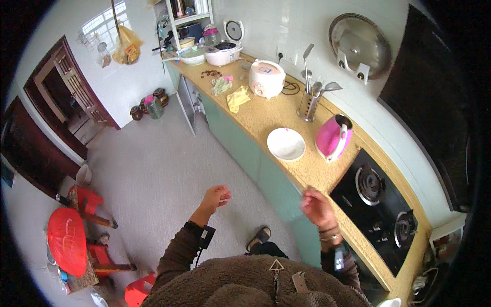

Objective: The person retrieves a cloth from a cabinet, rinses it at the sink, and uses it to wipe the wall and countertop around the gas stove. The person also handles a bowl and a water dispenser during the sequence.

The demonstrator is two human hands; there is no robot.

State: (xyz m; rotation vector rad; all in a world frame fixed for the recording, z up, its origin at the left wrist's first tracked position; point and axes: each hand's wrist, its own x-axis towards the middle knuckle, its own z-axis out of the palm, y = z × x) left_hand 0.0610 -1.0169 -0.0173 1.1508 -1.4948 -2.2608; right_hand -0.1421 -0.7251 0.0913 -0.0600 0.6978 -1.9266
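My left hand hangs over the tiled floor with its fingers loosely apart and nothing in it. My right hand is slightly blurred, beside the counter's front edge near the gas hob; no object shows in it, and its fingers look bent. Ahead of it on the counter lies a white bowl. A pink electric kettle with its lid up or off stands right of the bowl. Behind them a perforated metal holder carries several cooking utensils.
Farther along the counter are a yellow cloth, a greenish cloth, a white rice cooker and a second cooker with its lid raised. A cabinet door stands ajar. Red stools are at the left.
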